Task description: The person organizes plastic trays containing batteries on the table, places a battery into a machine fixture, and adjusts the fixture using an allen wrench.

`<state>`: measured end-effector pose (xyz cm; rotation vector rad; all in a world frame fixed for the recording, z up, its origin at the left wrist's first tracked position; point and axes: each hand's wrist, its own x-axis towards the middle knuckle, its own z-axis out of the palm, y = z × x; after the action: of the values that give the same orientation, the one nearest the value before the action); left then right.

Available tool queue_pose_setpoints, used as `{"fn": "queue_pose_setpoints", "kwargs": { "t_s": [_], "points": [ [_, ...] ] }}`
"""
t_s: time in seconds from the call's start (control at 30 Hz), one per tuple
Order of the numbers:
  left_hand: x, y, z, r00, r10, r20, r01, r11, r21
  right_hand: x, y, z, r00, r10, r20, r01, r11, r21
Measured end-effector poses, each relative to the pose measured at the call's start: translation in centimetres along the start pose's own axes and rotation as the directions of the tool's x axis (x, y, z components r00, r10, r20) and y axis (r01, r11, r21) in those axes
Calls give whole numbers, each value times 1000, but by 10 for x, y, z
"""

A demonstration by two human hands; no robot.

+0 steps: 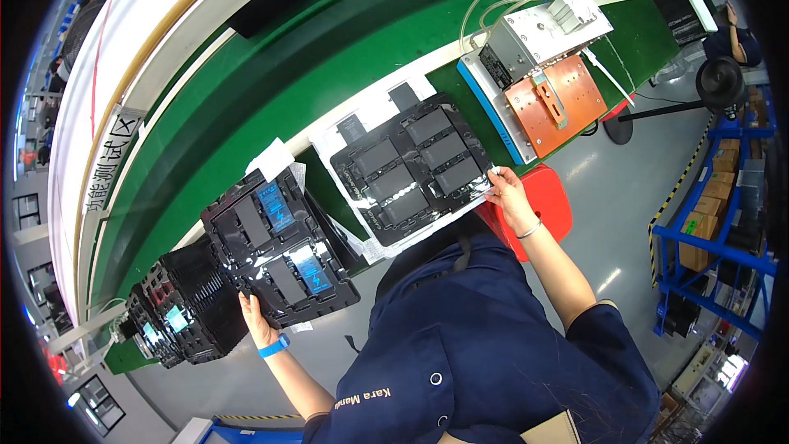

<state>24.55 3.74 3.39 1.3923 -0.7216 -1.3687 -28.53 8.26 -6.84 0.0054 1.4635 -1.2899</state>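
Note:
At the left, my left hand (260, 322) is closed on the near left edge of a black moulded plastic tray (238, 256). Its pockets hold flat dark packs, and bright blue labels (312, 270) show on some. To the right lies a second black tray (411, 156) of several flat dark grey packs (456, 177), over white sheeting (329, 144). The right corner of that tray is pinched by the fingers of my right hand (511, 197). Part of what lies under both trays is hidden.
Stacked black trays (193, 304) stand at the far left of the green bench (394, 33). A press-like machine with an orange plate (567, 103) stands at the right. A red stool (549, 197) sits beside me; blue shelving (715, 238) with cartons stands farther right.

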Motion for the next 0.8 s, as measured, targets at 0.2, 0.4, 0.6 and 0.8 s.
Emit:
{"fn": "queue_pose_setpoints", "kwargs": {
  "t_s": [0.2,0.4,0.6,0.8],
  "points": [
    [3,2,3,1000,-7,-4,7,1000,14,-2,-3,2,1000,16,-9,-16,1000,-2],
    [6,-1,5,1000,-30,4,30,1000,4,-2,-6,3,999,37,4,-37,999,15],
    [8,-8,0,1000,-5,20,4,997,71,-4,-8,6,999,40,-4,-40,999,23],
    [3,-4,9,999,-30,22,29,1000,8,-6,-8,8,999,48,-6,-47,999,18]
  ]
}}
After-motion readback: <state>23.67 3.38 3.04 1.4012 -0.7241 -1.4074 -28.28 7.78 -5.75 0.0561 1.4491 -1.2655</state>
